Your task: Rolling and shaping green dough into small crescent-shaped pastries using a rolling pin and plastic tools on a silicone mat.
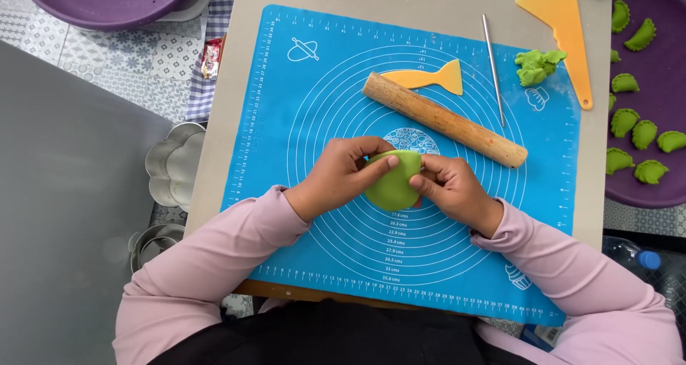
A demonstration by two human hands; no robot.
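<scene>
Two hands at frame centre: left hand (341, 173) and right hand (446, 186) pinch green dough disc (392, 183) over blue mat (300, 122); wooden rolling pin (443, 120) just above, metal rod (493, 68) upper right.

Bright, even daylight, soft diffuse illumination from above, faint short shadows beneath the wooden cylindrical rolling pin (444, 119), no glare on the blue silicone mat (300, 122), sharp focus throughout, negligible edge distortion.

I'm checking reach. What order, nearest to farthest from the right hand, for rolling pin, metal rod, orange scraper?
From the right hand:
1. Rolling pin, just above it on the mat.
2. Metal rod, beyond the pin.
3. Orange scraper, top right corner.
</scene>
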